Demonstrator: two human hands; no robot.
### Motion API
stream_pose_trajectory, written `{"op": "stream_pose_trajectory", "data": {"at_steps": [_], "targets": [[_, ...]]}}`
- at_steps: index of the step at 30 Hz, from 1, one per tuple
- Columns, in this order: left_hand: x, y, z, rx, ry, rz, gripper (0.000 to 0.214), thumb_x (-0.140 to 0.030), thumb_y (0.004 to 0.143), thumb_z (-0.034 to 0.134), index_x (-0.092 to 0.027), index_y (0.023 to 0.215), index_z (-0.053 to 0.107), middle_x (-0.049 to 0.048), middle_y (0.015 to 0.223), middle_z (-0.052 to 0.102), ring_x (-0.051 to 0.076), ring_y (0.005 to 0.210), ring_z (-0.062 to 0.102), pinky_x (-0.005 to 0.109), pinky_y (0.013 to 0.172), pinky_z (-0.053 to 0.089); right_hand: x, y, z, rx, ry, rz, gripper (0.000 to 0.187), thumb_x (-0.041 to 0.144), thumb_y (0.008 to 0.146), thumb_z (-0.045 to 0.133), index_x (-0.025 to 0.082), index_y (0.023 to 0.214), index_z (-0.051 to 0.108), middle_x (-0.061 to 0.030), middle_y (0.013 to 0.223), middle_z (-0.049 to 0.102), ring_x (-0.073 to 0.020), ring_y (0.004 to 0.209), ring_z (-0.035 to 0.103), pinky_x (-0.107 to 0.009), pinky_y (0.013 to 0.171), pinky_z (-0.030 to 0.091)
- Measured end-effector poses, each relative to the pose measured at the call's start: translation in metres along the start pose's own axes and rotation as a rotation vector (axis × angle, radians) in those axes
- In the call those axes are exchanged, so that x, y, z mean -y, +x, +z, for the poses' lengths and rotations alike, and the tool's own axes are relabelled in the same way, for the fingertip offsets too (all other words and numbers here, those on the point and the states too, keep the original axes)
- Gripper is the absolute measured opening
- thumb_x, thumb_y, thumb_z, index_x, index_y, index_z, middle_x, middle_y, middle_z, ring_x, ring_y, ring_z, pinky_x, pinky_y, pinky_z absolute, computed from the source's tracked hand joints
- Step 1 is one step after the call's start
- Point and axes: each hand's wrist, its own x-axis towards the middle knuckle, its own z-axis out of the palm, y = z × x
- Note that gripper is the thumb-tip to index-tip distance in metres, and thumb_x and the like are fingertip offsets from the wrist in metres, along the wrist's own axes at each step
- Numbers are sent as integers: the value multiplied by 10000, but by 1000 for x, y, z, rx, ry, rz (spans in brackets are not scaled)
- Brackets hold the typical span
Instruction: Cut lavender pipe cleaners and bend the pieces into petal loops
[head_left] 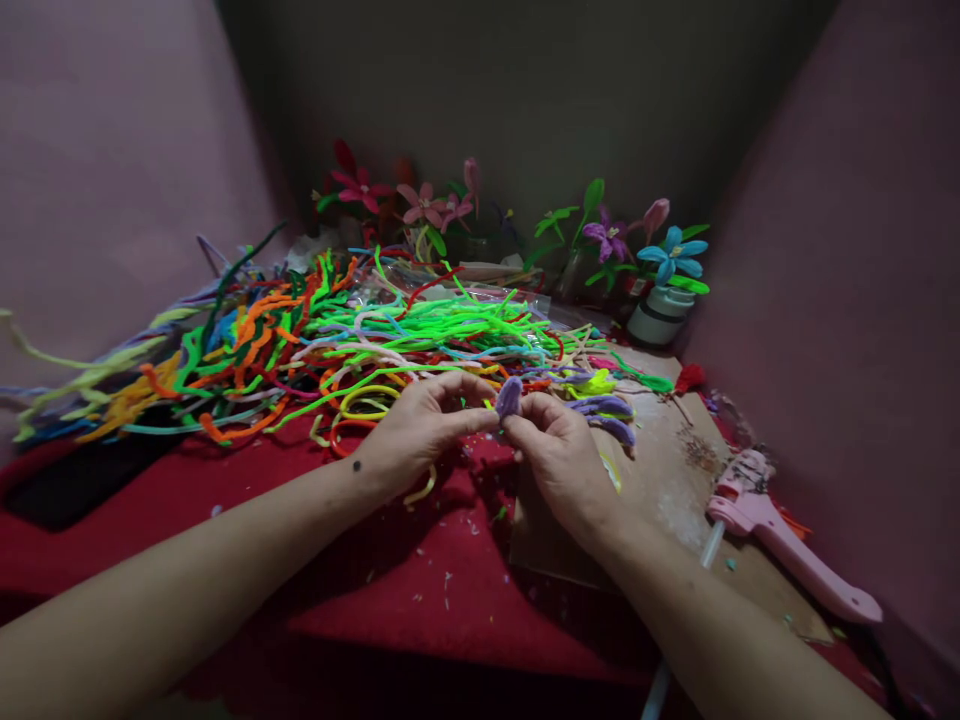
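Between my two hands, above the red cloth, is a small purple pipe-cleaner petal [510,397] with a rounded tip pointing up. My left hand [427,425] pinches its lower left side between thumb and forefinger. From the other side, my right hand [555,450] grips its base with thumb and fingers. More purple pipe-cleaner petals [611,410] lie just right of my right hand, on a piece of cardboard [652,480]. Right behind my hands spreads a large heap of coloured pipe cleaners [435,330], mostly bright green, orange and yellow.
A pink hot glue gun [787,550] with a glue stick rests on the cardboard at right. Pipe-cleaner flowers [671,255] stand at the back, one in a white jar [660,315]. A dark flat object [82,480] lies left. Scraps dot the red cloth [420,600]. Walls enclose the sides.
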Motion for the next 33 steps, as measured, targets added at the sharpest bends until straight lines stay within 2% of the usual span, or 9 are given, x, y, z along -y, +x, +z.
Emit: {"op": "stream_pose_trajectory", "data": {"at_steps": [3, 6, 9, 11, 15, 19, 21, 26, 33], "targets": [[-11, -1, -3, 25, 91, 25, 184, -230, 678, 688, -148, 840, 662, 3, 746, 612, 67, 561, 492, 173, 493, 357, 4, -2, 0, 47, -67, 53, 147, 262, 689, 575, 179, 597, 496, 52, 545, 444, -87, 518, 371, -227, 506, 308], [-7, 2, -3, 27, -37, -62, 139, -240, 659, 702, -134, 738, 659, -9, 610, 573, 61, 489, 460, 176, 455, 327, 5, -4, 1, 118, -28, 89, 133, 277, 691, 584, 174, 622, 536, 49, 541, 459, -83, 503, 383, -223, 488, 306], [3, 4, -2, -5, -208, -86, 149, -235, 631, 730, -144, 708, 641, 1, 646, 598, 83, 549, 534, 187, 516, 394, 5, -6, 2, 145, -29, 68, 134, 291, 684, 615, 161, 660, 594, 30, 588, 524, -87, 534, 426, -223, 512, 333], [6, 5, -2, -14, -235, -84, 154, -226, 629, 736, -140, 704, 632, 4, 661, 600, 79, 556, 537, 179, 514, 400, 5, -8, 2, 130, -65, 48, 157, 288, 697, 608, 154, 617, 591, 31, 559, 510, -82, 521, 410, -221, 498, 316], [4, 4, -1, 8, -313, -115, 151, -184, 645, 720, -124, 644, 582, -31, 560, 519, 12, 403, 372, 133, 375, 266, 6, -8, 4, 113, -46, 73, 228, 262, 722, 572, 156, 528, 519, 55, 472, 417, -64, 457, 327, -219, 446, 250], [1, 5, 1, 32, -492, -243, 156, -128, 644, 686, -125, 609, 534, -72, 477, 398, -2, 343, 223, 128, 323, 165, 3, -7, 5, 176, 26, 92, 224, 264, 726, 569, 154, 541, 504, 49, 491, 439, -66, 465, 346, -221, 458, 261], [2, 5, 1, 43, -469, -230, 150, -151, 656, 687, -124, 621, 543, -72, 473, 387, 1, 350, 228, 130, 331, 166, 1, -7, 5, 186, 42, 104, 213, 257, 727, 564, 155, 548, 508, 45, 495, 448, -68, 470, 358, -223, 465, 267], [1, 5, -4, 111, -215, -108, 185, -271, 683, 698, -117, 679, 595, -39, 531, 452, 9, 388, 289, 160, 367, 170, 1, -7, 2, 196, 113, 160, 217, 250, 703, 578, 161, 524, 491, 58, 462, 418, -60, 438, 324, -223, 442, 236], [-3, 6, -10, 243, -137, -169, 160, -271, 706, 667, -133, 689, 590, -53, 476, 392, 26, 390, 282, 177, 391, 175, 5, -5, 1, 274, 208, 229, 214, 311, 671, 616, 147, 560, 535, 52, 461, 449, -49, 409, 292, -223, 414, 178]]}}
